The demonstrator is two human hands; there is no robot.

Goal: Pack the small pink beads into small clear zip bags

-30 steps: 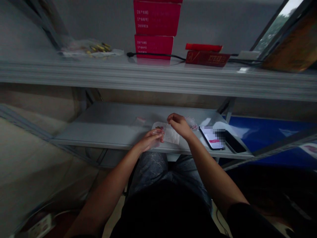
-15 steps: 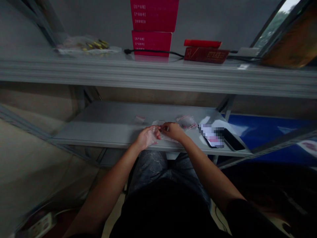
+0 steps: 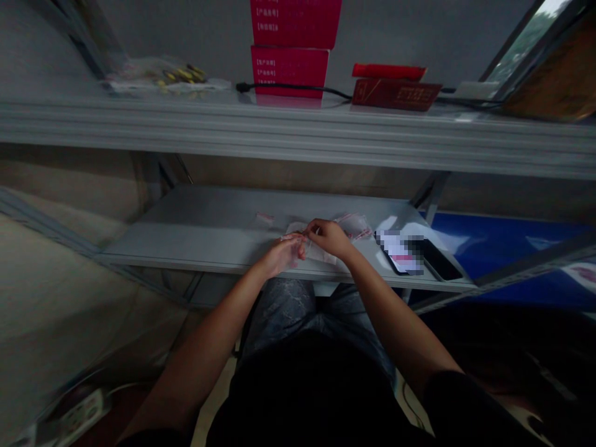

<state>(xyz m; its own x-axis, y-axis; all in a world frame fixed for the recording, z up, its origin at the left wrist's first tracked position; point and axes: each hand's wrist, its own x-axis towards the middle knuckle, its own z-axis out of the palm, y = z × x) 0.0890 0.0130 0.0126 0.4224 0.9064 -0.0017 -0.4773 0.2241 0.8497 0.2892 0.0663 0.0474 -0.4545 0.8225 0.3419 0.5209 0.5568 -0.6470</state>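
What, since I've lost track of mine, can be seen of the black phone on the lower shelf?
A black smartphone lies flat on the grey metal shelf, near its front right corner, its glossy dark face unlit. Its long side runs beside a lit phone, with pixelation hiding where they meet. The person's right hand is apart from it.

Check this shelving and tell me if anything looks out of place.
A black cable lies loose along the upper shelf, passing in front of the lower red box instead of being tied back. On the lower shelf, a lit phone and a dark phone lie close to the front edge.
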